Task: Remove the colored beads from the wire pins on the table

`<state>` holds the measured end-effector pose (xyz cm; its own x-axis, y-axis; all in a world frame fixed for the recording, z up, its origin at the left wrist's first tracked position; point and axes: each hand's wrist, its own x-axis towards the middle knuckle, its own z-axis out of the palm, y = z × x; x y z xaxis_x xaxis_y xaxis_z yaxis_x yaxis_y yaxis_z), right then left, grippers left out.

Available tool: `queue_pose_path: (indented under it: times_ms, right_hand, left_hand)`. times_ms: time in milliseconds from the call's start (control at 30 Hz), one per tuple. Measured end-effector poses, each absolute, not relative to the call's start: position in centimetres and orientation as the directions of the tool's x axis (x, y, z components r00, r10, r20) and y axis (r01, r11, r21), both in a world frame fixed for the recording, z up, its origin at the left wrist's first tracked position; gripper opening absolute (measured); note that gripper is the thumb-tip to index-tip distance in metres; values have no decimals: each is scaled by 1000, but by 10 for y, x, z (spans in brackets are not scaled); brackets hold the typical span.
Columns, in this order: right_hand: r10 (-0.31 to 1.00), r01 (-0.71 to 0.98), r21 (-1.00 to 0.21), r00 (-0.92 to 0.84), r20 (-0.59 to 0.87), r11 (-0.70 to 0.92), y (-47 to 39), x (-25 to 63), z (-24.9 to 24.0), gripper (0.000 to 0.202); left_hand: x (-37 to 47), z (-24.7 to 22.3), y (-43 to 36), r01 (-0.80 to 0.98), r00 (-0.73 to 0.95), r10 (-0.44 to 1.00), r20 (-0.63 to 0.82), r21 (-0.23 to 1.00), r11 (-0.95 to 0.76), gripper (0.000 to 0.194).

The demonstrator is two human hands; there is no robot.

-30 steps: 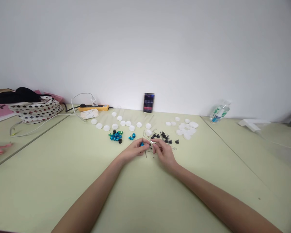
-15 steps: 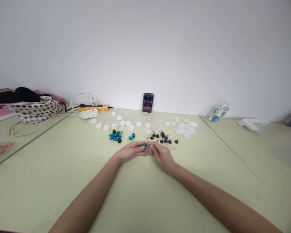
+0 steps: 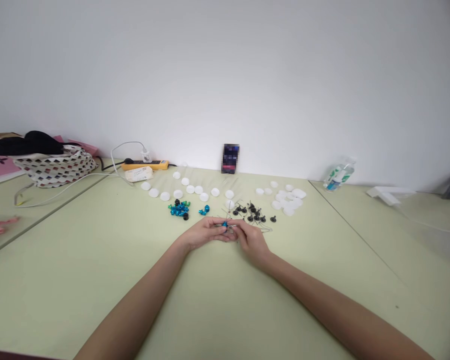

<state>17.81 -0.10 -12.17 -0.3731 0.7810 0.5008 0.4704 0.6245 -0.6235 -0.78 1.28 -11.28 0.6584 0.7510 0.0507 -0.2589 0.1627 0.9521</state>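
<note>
Near the middle of the table my left hand (image 3: 207, 232) pinches a small shiny blue metallic cap (image 3: 224, 226) between thumb and fingers. A thin stem or wire rises from the cap. My right hand (image 3: 249, 239) meets it from the right, its fingertips closed on a thin pale wire-like piece (image 3: 231, 227) beside the cap; the tips partly hide it. Just beyond my hands lie a cluster of blue, green and black small caps (image 3: 179, 210), two loose blue pieces (image 3: 204, 210) and a scatter of black disc-shaped parts with stems (image 3: 253, 214).
Clear tubes with white round ends (image 3: 190, 189) stretch along the back, and white discs (image 3: 288, 199) lie to the right. A phone-like screen (image 3: 230, 159) leans on the wall. A yellow power strip (image 3: 155, 165), patterned basket (image 3: 56, 167) and clear bottle (image 3: 338, 176) stand farther out.
My hands stay together at almost the same spot. The blue cap has shifted very slightly to the right in view, and the whole view has moved a little.
</note>
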Motion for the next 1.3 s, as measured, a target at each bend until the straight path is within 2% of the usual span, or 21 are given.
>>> queue_pose_path:
  times_ms: [433, 833, 1300]
  right_hand:
    - [776, 563, -536, -405, 484, 629, 0, 180, -121, 26]
    - [801, 601, -533, -388, 456, 595, 1, 180, -117, 19]
    - [721, 556, -485, -356, 595, 675, 3, 181, -118, 15]
  left_hand:
    - [-6, -113, 13, -231, 541, 839, 64, 970, 75, 40]
    - [-5, -117, 14, -220, 492, 866, 85, 975, 29, 33]
    - [-4, -115, 13, -222, 487, 870, 78, 974, 37, 32]
